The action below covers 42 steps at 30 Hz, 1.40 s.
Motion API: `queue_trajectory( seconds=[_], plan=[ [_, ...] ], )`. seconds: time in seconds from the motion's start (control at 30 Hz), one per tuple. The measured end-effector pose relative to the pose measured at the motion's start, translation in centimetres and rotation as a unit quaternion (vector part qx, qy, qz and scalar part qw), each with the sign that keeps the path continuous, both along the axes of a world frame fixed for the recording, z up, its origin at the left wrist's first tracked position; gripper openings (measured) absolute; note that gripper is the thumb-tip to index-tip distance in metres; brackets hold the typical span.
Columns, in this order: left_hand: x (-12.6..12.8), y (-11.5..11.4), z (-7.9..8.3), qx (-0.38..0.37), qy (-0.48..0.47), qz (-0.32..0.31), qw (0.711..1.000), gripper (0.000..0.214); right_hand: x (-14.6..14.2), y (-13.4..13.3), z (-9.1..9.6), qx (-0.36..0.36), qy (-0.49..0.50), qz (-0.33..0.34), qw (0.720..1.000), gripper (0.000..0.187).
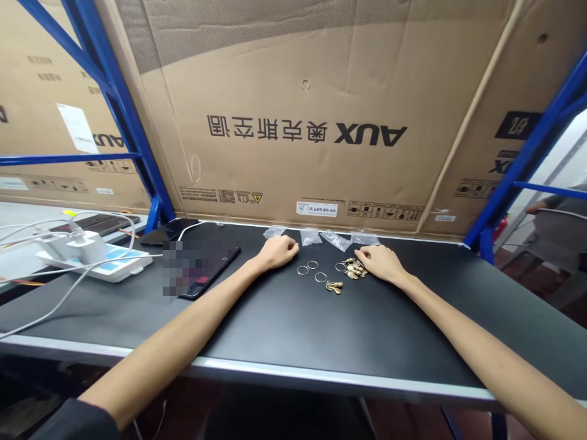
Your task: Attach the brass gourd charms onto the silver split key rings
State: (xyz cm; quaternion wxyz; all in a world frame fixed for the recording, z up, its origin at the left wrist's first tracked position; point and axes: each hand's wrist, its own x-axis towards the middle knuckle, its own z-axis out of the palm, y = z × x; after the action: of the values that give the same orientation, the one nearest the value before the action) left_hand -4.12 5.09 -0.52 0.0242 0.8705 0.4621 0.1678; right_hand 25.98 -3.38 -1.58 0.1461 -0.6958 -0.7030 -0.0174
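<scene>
My left hand [278, 250] rests on the black table top [293, 330], fingers curled in a loose fist with nothing visible in it. Just right of it lie three loose metal key rings [312, 269]. A small gold charm [334, 286] lies by the nearest ring. My right hand [380, 261] lies palm down, its curled fingertips touching a little heap of gold charms [354, 268]. Several small clear plastic bags [321, 237] lie behind both hands, near the cardboard.
A phone [206, 275] lies left of my left arm, a second dark phone [167, 232] charging behind it. A white power strip [94, 256] with cables sits at far left. A large cardboard box [302, 110] and blue rack posts [518, 171] close the back.
</scene>
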Motion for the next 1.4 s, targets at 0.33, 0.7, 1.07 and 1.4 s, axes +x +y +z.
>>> queue_trajectory(
  seconds=[0.33, 0.7, 1.07, 1.4],
  plan=[
    [0.0, -0.1, 0.1, -0.010, -0.004, -0.002, 1.000, 0.039, -0.1, 0.1, -0.3, 0.005, 0.006, 0.015, 1.000, 0.047],
    [0.0, 0.0, 0.2, -0.013, 0.005, 0.003, 1.000, 0.039, -0.4, -0.1, -0.2, 0.015, 0.032, 0.057, 0.998, 0.045],
    [0.4, -0.8, 1.1, -0.050, -0.006, -0.036, 0.998, 0.029, -0.9, -0.9, 0.9, 0.048, 0.028, 0.054, 0.997, 0.046],
    [2.5, -2.7, 1.9, -0.017, 0.112, -0.125, 0.986, 0.014, -3.4, -2.2, 2.2, 0.126, 0.030, 0.133, 0.983, 0.038]
  ],
)
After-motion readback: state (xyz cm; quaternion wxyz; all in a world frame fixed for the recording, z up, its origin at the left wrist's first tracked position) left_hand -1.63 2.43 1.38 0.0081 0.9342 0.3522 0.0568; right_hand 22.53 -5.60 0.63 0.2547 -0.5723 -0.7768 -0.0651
